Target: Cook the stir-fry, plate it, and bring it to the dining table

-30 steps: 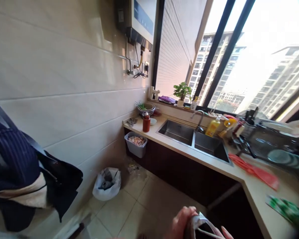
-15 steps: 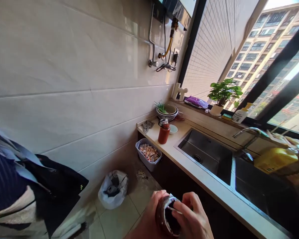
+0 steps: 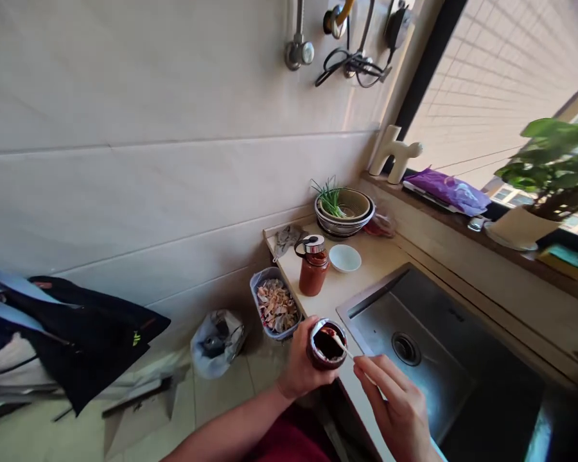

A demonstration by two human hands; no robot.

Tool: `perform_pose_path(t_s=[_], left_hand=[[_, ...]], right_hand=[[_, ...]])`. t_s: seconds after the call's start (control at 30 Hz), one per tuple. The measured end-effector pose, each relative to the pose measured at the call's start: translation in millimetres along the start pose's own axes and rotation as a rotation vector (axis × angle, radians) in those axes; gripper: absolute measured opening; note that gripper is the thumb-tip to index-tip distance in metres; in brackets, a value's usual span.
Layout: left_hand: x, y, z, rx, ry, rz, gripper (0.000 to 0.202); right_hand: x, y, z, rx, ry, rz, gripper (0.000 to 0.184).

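The person's left hand is curled round one dark, round glass jar, held over the front edge of the countertop near the sink's front left corner. The jar's long axis stands near upright, its open mouth pointing up with ragged silvery foil round the rim. The right hand pinches one thin, pale stick, slanting leftward into that mouth. Near the countertop's front left corner stand one red-filled jar with a shiny lid and one smooth white bowl.
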State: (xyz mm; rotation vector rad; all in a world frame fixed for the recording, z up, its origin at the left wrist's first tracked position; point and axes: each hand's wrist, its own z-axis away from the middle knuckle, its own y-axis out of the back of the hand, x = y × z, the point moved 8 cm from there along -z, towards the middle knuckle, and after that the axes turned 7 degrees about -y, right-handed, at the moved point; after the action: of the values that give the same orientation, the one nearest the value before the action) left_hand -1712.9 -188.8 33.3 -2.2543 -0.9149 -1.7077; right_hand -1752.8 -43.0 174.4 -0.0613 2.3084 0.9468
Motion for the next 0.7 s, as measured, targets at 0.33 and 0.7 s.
perform_pose_path(t_s=[0.33,0.7], left_hand=[[-47,-55.0,-81,0.17,0.009,-0.153,0.083],[-95,-94.9,-137,0.295,0.112,-0.051,0.101]], right_hand=[[97,4,-52,-0.034,-0.01,0.067,0.014],[206,17,-28,0.42,-1.118,-0.655,0.041]])
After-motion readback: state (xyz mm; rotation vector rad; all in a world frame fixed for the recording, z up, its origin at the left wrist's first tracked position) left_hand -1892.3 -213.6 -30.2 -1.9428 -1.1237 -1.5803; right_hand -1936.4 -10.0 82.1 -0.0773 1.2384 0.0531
